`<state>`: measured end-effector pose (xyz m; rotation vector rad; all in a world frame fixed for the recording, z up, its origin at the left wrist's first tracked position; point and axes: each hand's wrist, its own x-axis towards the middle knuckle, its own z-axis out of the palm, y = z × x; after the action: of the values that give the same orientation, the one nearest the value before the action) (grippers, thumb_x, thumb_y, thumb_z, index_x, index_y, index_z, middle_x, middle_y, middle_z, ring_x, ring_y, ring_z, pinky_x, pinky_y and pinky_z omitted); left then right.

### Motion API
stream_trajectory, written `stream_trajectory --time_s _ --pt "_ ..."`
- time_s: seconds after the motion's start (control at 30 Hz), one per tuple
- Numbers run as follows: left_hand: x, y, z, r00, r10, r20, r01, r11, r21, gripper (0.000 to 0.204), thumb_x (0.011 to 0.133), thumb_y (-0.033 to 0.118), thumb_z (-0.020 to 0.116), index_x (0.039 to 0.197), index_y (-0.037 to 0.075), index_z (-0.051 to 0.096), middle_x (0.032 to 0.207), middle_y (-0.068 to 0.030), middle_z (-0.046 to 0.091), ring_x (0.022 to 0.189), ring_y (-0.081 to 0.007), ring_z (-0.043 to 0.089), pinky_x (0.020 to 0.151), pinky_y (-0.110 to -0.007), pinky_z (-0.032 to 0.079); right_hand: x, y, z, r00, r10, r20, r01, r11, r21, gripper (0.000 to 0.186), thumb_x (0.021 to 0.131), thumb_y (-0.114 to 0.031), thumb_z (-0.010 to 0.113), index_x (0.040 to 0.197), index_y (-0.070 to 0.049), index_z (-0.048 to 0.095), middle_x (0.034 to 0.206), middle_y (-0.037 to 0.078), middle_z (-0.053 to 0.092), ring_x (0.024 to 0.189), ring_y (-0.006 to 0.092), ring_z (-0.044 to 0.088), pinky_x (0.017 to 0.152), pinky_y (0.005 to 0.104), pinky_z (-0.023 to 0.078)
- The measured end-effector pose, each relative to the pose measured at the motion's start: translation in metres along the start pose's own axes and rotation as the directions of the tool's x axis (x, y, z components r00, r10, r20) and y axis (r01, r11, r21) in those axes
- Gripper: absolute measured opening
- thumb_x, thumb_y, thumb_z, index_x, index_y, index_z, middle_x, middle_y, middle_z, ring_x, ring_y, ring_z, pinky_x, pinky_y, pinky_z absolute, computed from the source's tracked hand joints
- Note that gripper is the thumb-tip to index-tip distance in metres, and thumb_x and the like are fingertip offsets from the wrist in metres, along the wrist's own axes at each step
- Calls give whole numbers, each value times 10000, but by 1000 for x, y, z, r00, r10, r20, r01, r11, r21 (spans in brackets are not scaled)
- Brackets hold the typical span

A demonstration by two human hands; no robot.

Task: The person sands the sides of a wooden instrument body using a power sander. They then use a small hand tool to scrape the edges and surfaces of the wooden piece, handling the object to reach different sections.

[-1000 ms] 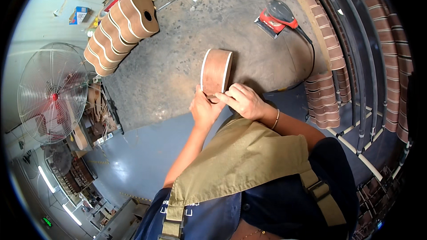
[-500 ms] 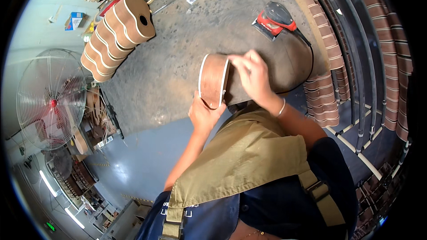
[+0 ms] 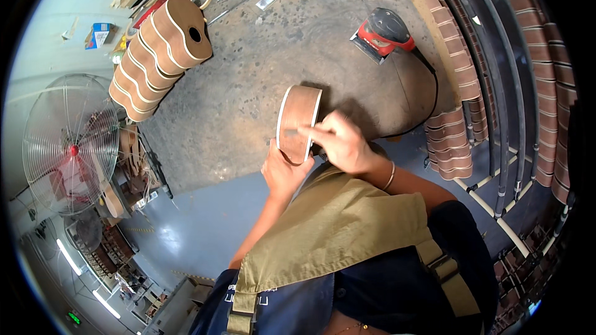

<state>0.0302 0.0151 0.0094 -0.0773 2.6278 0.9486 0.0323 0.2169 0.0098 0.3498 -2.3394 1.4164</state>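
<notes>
I see a small wooden guitar body (image 3: 298,123) standing on its edge on the grey worktop (image 3: 261,74), its brown side turned up toward me and pale binding running along both rims. My left hand (image 3: 282,170) cups the near end of the body from below, fingers closed around it. My right hand (image 3: 341,144) lies against the right rim, fingers curled, with the fingertips (image 3: 304,130) pressed on the brown side; whether they pinch something small there I cannot tell.

Further back on the left of the worktop a row of the same guitar bodies (image 3: 155,56) leans together, the nearest one showing its round sound hole. A red and black sander (image 3: 385,32) sits at the far right of the worktop, its black cord curving down the edge. To the right, racks hold stacked bent wooden sides (image 3: 453,142). A round wire-guarded fan (image 3: 69,142) stands off to the left, below the worktop.
</notes>
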Motion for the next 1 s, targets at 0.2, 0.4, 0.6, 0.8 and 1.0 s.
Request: stream_trajectory --time_s 0.2,0.4,0.6,0.8,1.0 --pt "2 -4 2 995 85 -55 -85 996 -9 714 705 428 942 1191 34 598 1047 -209 772 971 -452 747 841 -549 581 -17 -10 10 990 -139 37 139 990 -5 335 876 -23 722 1204 -35 789 888 80 577 802 245 626 702 388 525" --pt "3 -7 0 994 104 -45 -105 994 -31 708 699 421 937 1193 43 599 1048 -213 776 981 -468 742 856 -557 579 -2 -1 15 986 -115 -120 91 977 -191 353 870 -10 714 1219 -41 764 911 66 585 811 249 629 715 386 542" --pt "-10 -14 1 987 117 -106 -118 993 0 787 732 379 931 1302 6 535 1194 -200 615 1107 -434 659 927 -526 548 -49 -19 19 996 -74 53 78 993 -87 301 911 5 688 1206 -49 707 953 100 650 868 319 673 800 420 562" --pt "-53 -82 14 935 193 -297 -239 962 -129 752 757 295 974 1294 -16 548 1140 -185 630 1055 -373 657 975 -459 534 -17 -17 -14 885 392 -252 -363 919 154 129 1059 -6 624 1186 -19 641 1003 119 828 950 214 797 828 330 585" --pt "0 -65 -55 995 28 -99 -92 656 -749 519 885 226 920 1277 40 634 1119 -37 720 1062 -162 678 979 -347 541 -12 11 -38 872 463 -160 -394 857 332 218 1088 12 539 1299 16 595 1119 161 808 972 211 783 885 323 591"
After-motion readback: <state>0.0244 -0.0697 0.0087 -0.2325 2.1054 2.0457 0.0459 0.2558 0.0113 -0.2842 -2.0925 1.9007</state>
